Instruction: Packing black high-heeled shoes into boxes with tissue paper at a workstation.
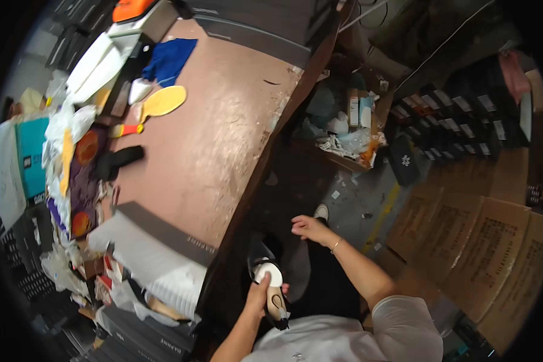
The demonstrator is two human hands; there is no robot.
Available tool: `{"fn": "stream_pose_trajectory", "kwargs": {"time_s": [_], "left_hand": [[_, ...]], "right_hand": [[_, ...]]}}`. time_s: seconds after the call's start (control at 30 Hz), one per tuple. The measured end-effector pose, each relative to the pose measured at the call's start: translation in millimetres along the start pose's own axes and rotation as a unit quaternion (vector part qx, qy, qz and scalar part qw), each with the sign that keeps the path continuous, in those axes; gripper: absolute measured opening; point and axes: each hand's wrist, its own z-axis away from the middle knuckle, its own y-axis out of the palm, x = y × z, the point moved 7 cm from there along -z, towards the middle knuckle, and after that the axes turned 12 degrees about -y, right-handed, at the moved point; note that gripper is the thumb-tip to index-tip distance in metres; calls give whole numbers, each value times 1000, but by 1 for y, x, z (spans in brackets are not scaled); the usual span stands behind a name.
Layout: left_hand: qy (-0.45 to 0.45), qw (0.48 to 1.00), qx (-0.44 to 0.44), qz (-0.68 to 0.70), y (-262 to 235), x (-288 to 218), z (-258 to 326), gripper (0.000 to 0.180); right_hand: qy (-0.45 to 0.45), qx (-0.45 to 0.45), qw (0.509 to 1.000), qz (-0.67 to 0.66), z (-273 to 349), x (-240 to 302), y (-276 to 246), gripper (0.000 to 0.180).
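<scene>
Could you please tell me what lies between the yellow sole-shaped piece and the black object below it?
A red-and-yellow object lies there, shown in the head view.

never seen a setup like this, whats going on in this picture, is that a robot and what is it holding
No robot here: these are a person's own two bare hands. There is just one picture, taken by a wide camera worn on the head and looking down, so straight edges bend near its rim. The left hand holds a black and beige shoe. The right hand is apart from it, fingers partly curled; I see nothing in it. To the left is a pinkish table with a blue cloth, a yellow sole-shaped piece and, toward the person, a grey box. On the right stand big brown cartons.
</scene>
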Motion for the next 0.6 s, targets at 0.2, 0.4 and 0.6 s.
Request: {"fn": "stream_pose_trajectory", "kwargs": {"time_s": [0.2, 0.4, 0.6], "left_hand": [[-88, 988, -64, -106, -50, -3, -138, 31], [-150, 981, -62, -110, -136, 0, -232, 36], [-94, 987, -114, -67, -115, -27, -282, 37]], "right_hand": [[-71, -113, 827, 546, -249, -180, -110, 31], [-132, -187, 850, 474, -367, -199, -108, 30], [-163, 102, 684, 704, -425, -239, -85, 31]]}}
